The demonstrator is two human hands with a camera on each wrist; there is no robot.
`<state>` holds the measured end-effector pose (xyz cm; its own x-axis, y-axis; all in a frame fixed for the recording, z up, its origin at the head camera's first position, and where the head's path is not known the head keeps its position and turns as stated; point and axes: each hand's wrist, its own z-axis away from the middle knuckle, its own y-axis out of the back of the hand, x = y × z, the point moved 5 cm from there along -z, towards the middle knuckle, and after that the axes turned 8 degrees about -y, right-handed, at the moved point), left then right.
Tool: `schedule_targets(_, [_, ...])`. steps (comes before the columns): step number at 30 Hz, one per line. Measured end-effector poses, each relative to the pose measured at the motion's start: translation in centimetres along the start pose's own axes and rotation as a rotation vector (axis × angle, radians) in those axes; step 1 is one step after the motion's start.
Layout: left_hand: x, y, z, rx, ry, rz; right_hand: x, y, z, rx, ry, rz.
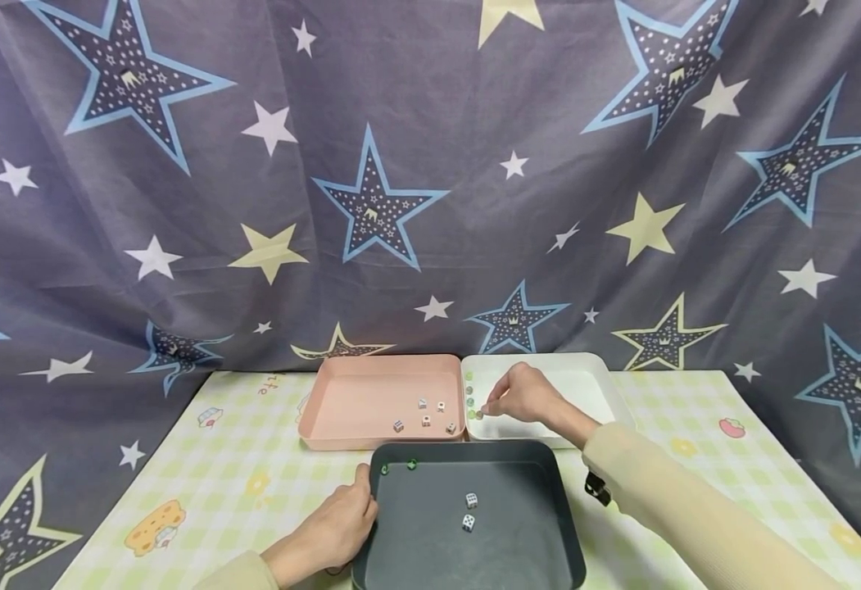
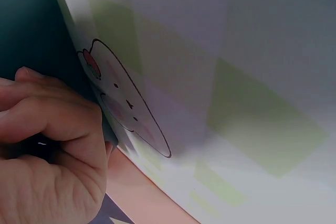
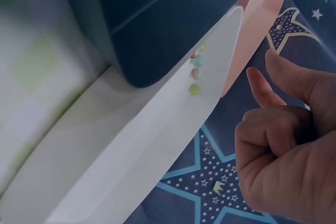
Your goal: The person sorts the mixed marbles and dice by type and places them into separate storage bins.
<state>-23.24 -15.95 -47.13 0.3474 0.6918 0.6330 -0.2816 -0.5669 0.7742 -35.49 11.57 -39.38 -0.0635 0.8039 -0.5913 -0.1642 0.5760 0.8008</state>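
Note:
My left hand [image 1: 337, 524] grips the left rim of a dark grey tray [image 1: 504, 565]; the left wrist view shows its fingers [image 2: 47, 119] curled at the tray's side [image 2: 31, 24]. Inside that tray are two green marbles, one [image 1: 411, 465] near the far rim, and two white dice, one [image 1: 471, 500] in the middle. My right hand [image 1: 529, 393] reaches over a white tray [image 1: 600, 393], fingertips right by a brownish marble [image 1: 479, 415]. In the right wrist view its thumb and forefinger stand apart with nothing between them. Several marbles [image 3: 195, 73] line the white tray's left side.
A pink tray [image 1: 356, 393] holding several dice [image 1: 426, 421] stands against the white tray's left side, behind the grey one. A green checked cloth [image 1: 201, 492] covers the table. A star-patterned curtain [image 1: 430, 106] hangs behind.

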Motion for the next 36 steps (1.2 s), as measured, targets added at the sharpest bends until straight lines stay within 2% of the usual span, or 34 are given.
schedule_targets(6, [0.0, 0.0, 0.1, 0.007, -0.014, -0.003, -0.6, -0.4, 1.1, 0.003, 0.007, 0.028])
schedule_targets(12, [-0.2, 0.0, 0.0, 0.006, 0.006, 0.001, -1.3, -0.6, 1.9, -0.005, 0.027, 0.032])
schedule_targets(22, [-0.1, 0.0, 0.1, 0.01, -0.001, -0.001, -1.4, -1.2, 3.4, -0.051, 0.048, 0.049])
schedule_targets(32, [-0.4, 0.0, -0.3, -0.008, 0.081, 0.029, -1.4, -2.0, 4.4, -0.06, 0.066, 0.028])
schedule_targets(36, [-0.4, -0.2, -0.1, -0.015, 0.091, 0.046, -1.2, -2.4, 4.8, -0.083, 0.061, 0.002])
